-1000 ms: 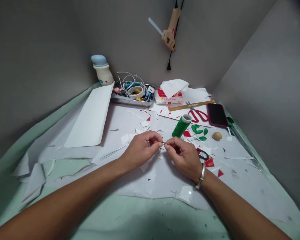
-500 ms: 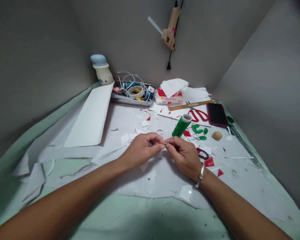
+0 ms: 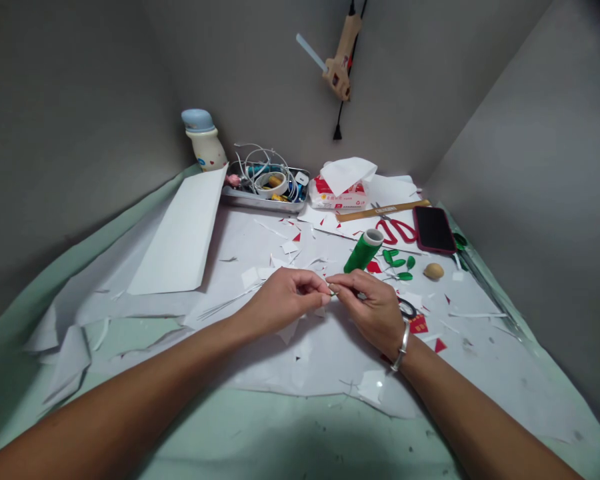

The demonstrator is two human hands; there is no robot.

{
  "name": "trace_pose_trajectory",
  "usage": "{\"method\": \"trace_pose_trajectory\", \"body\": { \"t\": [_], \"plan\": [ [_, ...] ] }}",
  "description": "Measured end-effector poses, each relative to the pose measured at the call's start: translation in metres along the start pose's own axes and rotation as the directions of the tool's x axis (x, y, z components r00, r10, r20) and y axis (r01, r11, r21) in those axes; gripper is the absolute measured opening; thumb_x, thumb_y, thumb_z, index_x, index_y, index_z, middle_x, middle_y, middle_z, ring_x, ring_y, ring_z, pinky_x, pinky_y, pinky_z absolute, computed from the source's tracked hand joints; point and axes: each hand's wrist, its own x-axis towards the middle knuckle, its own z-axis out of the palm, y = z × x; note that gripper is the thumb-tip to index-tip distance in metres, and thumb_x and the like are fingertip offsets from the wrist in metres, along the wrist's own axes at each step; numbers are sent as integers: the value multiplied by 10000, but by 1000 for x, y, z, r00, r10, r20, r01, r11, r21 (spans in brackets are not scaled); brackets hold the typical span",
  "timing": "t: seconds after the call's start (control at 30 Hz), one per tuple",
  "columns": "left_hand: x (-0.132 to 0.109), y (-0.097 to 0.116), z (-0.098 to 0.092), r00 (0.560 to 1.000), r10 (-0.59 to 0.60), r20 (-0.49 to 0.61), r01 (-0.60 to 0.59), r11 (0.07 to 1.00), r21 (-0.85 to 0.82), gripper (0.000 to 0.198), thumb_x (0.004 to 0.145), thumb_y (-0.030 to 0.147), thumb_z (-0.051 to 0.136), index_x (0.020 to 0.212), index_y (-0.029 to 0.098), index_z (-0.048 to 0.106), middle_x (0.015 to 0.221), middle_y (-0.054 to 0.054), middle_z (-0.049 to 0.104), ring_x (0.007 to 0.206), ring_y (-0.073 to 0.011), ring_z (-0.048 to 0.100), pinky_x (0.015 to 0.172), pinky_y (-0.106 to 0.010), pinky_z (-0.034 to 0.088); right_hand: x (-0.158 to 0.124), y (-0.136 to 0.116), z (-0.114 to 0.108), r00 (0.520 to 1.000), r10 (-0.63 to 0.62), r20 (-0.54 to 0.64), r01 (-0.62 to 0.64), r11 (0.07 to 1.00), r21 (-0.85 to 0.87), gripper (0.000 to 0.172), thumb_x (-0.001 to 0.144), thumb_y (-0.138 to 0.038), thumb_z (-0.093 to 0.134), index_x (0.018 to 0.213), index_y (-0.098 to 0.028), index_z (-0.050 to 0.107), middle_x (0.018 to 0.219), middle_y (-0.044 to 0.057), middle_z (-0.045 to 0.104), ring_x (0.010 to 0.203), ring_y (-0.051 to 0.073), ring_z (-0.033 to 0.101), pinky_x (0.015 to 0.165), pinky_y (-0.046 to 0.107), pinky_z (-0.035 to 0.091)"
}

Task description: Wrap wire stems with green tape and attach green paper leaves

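Note:
My left hand (image 3: 286, 299) and my right hand (image 3: 375, 312) meet over the middle of the table, thumb and fingertips pinched together. Between them is a tiny, dark greenish thing, mostly covered by the fingers; its kind does not show. Just behind my right hand a spool of green thread (image 3: 362, 255) stands tilted. Several small green leaf-shaped pieces (image 3: 395, 262) lie to its right. Partly hidden by my right hand is a black-handled tool (image 3: 407, 308). Thin wires (image 3: 230, 303) lie left of my left hand.
Behind stand a metal tray (image 3: 265, 203) of cords and tape, a tissue pack (image 3: 337, 195) and a bottle (image 3: 205, 143). At right lie red-handled scissors (image 3: 403, 230), a ruler (image 3: 385, 211), a phone (image 3: 435, 230) and a brown lump (image 3: 434, 271). A glue gun (image 3: 341, 63) hangs above.
My right hand has turned slightly, its fingers shifting over the left fingertips. The left hand has barely moved, and both remain pinched together.

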Motion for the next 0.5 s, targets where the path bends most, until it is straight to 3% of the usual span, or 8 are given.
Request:
{"method": "trace_pose_trajectory", "body": {
  "t": [0.17, 0.27, 0.4, 0.5],
  "plan": [
    [2, -2, 0, 998, 61, -17, -61, 998, 13, 93, 748, 239, 666, 786, 165, 708, 688, -5, 664, 639, -117, 576, 665, -277, 454, 1, 1, 1, 999, 13, 47, -13, 1000, 5, 173, 883, -195, 586, 933, -233, 747, 760, 8, 683, 670, 124, 589, 635, 245, 462],
    [2, -3, 0, 991, 110, -80, -105, 992, 74, 88, 760, 239, 661, 798, 177, 710, 693, 0, 678, 639, -119, 583, 660, -277, 468, 0, 0, 2, 995, -23, 94, 24, 1000, -10, 189, 882, -169, 570, 911, -234, 745, 736, 4, 668, 659, 124, 580, 622, 240, 449],
    [2, -5, -1, 961, 209, -182, -164, 958, 234, 82, 787, 205, 616, 792, 183, 695, 755, -2, 700, 695, -133, 607, 658, -271, 475, -1, -2, 2, 984, -97, 147, 115, 986, -120, 159, 899, -208, 576, 917, -206, 734, 692, 7, 641, 643, 130, 548, 622, 251, 428],
    [3, -9, -2, 916, 350, -196, -239, 868, 434, 102, 807, 174, 584, 790, 187, 685, 802, -5, 705, 748, -146, 617, 730, -302, 472, -1, -3, 1, 968, -149, 200, 193, 957, -219, 169, 909, -209, 556, 942, -185, 720, 714, 20, 643, 673, 142, 547, 657, 267, 424]
  ]
}}
